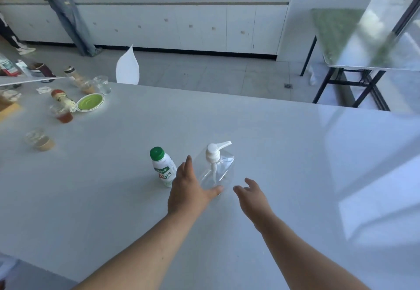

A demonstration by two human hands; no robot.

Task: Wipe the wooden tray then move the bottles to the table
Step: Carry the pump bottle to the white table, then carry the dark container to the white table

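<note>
A white milk bottle (164, 167) with a green cap and green-and-orange label stands upright on the grey table (284, 153), near the middle and toward its near edge. Just beside it, on its right, stands a clear pump bottle (217, 171), white nozzle pointing right.

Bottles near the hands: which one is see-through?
The pump bottle, clear with a white pump top; the bottle left of it is white with a green cap.

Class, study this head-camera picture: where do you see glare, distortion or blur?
Head view: window light reflects in pale patches on the table at right; wide-angle bending curves the counter and far table edge; the clear pump bottle is hard to outline; left-edge clutter looks soft.
</note>
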